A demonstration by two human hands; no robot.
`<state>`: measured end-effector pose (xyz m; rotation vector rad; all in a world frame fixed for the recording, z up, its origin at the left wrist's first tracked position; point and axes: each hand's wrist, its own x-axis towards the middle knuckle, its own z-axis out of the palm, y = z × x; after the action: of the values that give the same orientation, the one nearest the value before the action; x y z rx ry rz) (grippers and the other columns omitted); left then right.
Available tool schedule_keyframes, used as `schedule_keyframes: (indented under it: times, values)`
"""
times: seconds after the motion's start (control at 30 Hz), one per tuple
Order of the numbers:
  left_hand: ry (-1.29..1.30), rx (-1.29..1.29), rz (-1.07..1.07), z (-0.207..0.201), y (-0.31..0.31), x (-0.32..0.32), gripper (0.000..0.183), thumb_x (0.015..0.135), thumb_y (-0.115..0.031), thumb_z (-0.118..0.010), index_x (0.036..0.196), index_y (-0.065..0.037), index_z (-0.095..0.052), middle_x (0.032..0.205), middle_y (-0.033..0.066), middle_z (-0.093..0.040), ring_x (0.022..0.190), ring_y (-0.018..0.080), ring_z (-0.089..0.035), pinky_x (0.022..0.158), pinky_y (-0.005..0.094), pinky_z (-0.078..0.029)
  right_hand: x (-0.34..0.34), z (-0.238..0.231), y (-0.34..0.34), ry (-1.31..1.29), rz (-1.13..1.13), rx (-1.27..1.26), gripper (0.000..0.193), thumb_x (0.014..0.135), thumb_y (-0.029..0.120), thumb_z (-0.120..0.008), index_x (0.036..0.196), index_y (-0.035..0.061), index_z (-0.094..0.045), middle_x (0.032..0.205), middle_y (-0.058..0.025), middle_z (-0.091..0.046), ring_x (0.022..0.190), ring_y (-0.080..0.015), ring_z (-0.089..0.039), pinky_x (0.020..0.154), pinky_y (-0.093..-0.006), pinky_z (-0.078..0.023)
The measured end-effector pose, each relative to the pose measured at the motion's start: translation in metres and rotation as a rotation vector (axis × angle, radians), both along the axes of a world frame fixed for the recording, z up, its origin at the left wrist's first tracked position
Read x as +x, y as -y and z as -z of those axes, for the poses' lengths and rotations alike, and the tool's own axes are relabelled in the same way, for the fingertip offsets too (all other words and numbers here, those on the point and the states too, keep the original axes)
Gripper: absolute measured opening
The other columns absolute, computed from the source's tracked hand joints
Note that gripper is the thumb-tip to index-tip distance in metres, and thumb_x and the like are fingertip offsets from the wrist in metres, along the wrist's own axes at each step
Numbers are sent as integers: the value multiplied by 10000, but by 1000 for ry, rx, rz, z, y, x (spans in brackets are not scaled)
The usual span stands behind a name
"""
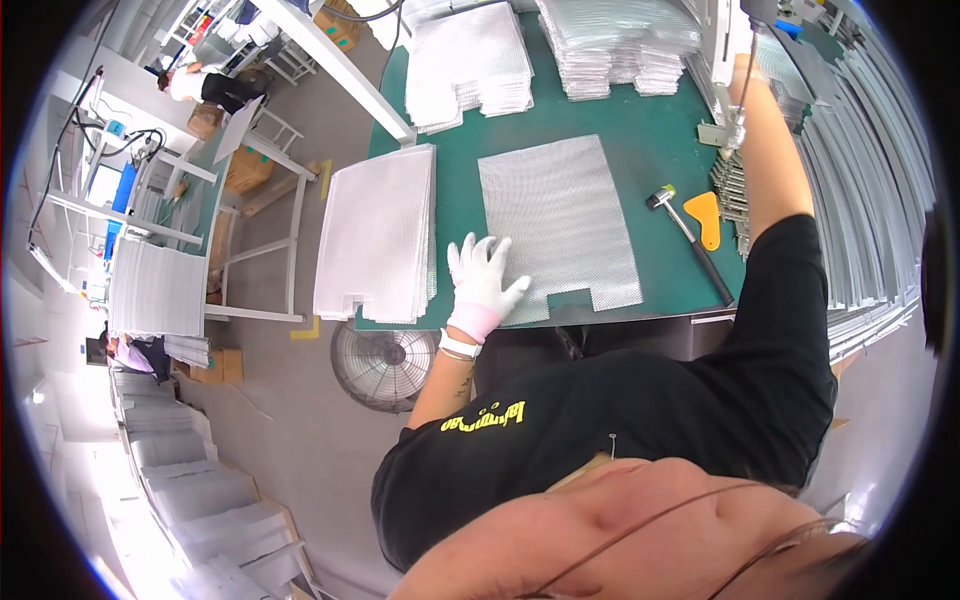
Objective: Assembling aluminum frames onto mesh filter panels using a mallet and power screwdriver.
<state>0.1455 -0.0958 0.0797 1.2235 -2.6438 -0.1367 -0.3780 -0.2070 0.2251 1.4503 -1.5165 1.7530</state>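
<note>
The left hand (480, 280) wears a white glove. It lies flat, fingers spread, pressing on the near left corner of 1 thin silver mesh sheet (560, 225). It is not closed around anything; it just pushes down. The sheet lies flat on the green table (650, 130), right under the fingers and spreading away from them, up and to the right. Its near edge has a small square notch, just right of the thumb.

The sheet looks very light and thin, a bit springy, and I think it would bend or dent if grabbed hard. The cut edges may be sharp, so the glove helps. A good place to hold it looks like an edge or a corner, with flat fingers.

The left arm comes from the lower edge, elbow bent, wrist straight. The right arm (770, 150) reaches far up over the table toward a hanging tool (752, 20). The right hand is at the very top edge, and I cannot tell if it is open or closed.

Left of the pressing hand sits 1 stack of the same sheets (375, 235). To the right lie a hammer (690, 240) and an orange scraper (706, 215). More stacks (470, 65) sit farther back.
</note>
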Motion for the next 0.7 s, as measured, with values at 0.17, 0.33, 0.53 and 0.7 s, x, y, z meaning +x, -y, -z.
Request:
schedule_keyframes:
  times: [0.17, 0.33, 0.53, 0.7]
  values:
    - [-1054, 462, 165, -13, 0, -12, 699, 924, -446, -662, 1450, -33, -458, 1446, 183, -485, 1387, 400, -398, 1161, 587, -277, 108, 17, -61, 312, -270, 73, 556, 932, 329, -690, 1345, -20, -561, 1132, -141, -684, 1040, -196, -622, 872, -360, -512]
    - [-1969, 1474, 292, -61, -5, -38, 729, 975, -355, -647, 1505, 17, -311, 1428, 207, -510, 1310, 290, -525, 1132, 489, -400, 216, 104, -137, 102, -490, -133, 1144, 724, 140, -821, 1594, 66, -81, 1603, -182, -193, 1431, -350, -319, 1180, -515, -304]
    - [-1487, 805, -15, -45, -12, -4, 501, 1002, -54, -547, 1464, 19, -368, 1315, 124, -562, 1155, 206, -596, 1003, 352, -503, 231, 106, -216, 464, -662, 359, 954, 830, 413, -801, 1529, -17, -315, 1494, -198, -444, 1251, -254, -541, 1068, -405, -429]
    - [-1325, 849, -55, -53, -26, 5, 512, 978, -1, -546, 1460, 28, -379, 1296, 125, -583, 1172, 181, -572, 1028, 318, -462, 216, 90, -246, 691, -536, 644, 802, 917, 98, -681, 1585, 57, -239, 1285, -133, -615, 790, -40, -559, 738, -191, -486]
